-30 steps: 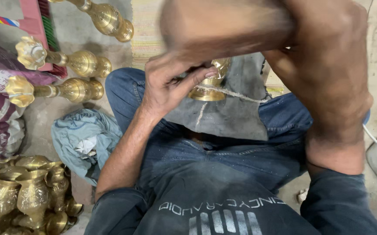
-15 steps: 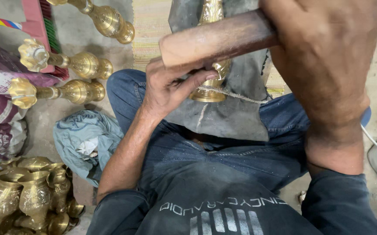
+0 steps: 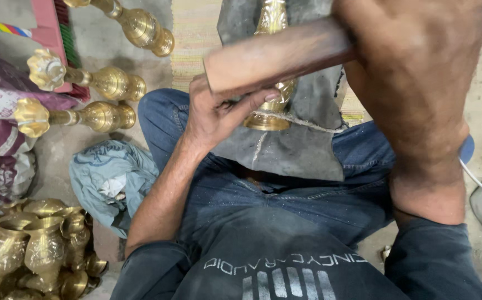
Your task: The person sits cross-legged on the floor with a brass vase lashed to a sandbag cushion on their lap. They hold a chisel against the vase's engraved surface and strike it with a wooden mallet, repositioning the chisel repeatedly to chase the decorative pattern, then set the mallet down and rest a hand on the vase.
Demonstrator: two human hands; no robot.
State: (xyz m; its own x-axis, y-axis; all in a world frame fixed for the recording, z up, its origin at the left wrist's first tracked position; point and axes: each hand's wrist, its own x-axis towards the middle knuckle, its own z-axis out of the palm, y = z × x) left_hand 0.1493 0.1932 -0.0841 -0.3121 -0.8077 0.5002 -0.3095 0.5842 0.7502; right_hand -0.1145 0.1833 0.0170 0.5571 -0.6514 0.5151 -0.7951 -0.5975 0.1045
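**Brass piece steadied on the lap under a raised wooden handle**

The person sits cross-legged in dark jeans (image 3: 285, 205) and a dark shirt, seen from above. A grey work cloth (image 3: 291, 147) lies across the lap and runs up past the top edge of the view.

The right hand (image 3: 413, 72) fills the upper right, close to the camera, its fingers wrapped tight round a thick wooden handle (image 3: 277, 55) that slants across the frame; the handle's blunt end reaches just above the left hand. What sits at its other end is hidden behind the hand.

The left hand (image 3: 219, 114) rests on the cloth with its fingers curled against the ornate brass piece (image 3: 271, 72), thumb pressed to its lower part. That piece stands nearly upright on the cloth between the knees, flared base towards the body, its middle crossed by the handle.

On the floor to the left, three finished brass stands (image 3: 105, 83) lie on their sides. Below them sits a crumpled pale blue rag (image 3: 110, 180), touching the left thigh. A heap of brass pots (image 3: 30, 250) fills the lower left corner, beside a printed sack (image 3: 2, 150).
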